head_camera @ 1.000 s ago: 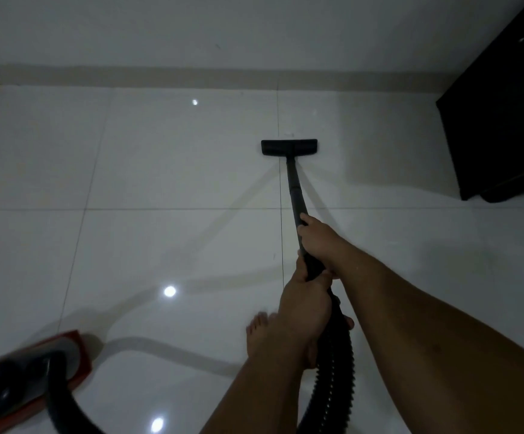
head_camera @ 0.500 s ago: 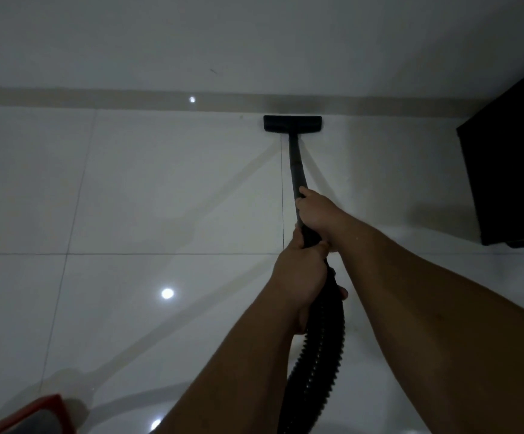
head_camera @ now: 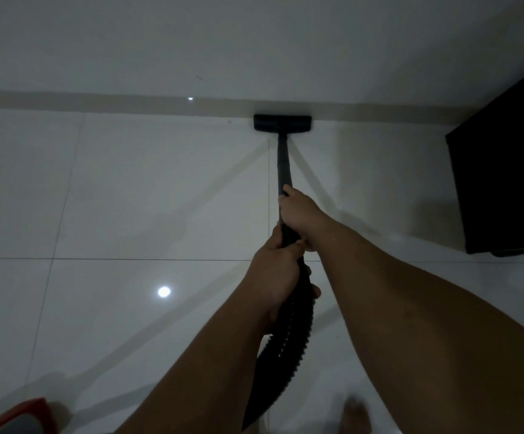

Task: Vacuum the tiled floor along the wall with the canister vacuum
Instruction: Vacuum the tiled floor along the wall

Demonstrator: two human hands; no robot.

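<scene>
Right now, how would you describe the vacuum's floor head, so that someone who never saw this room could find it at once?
Look at the beige skirting strip where the white wall meets the tiled floor. At its foot, left of the dark cabinet, lies the floor head: a flat black bar parallel to the wall. It alone ends the thin black wand gripped by the right hand and the left hand.
</scene>
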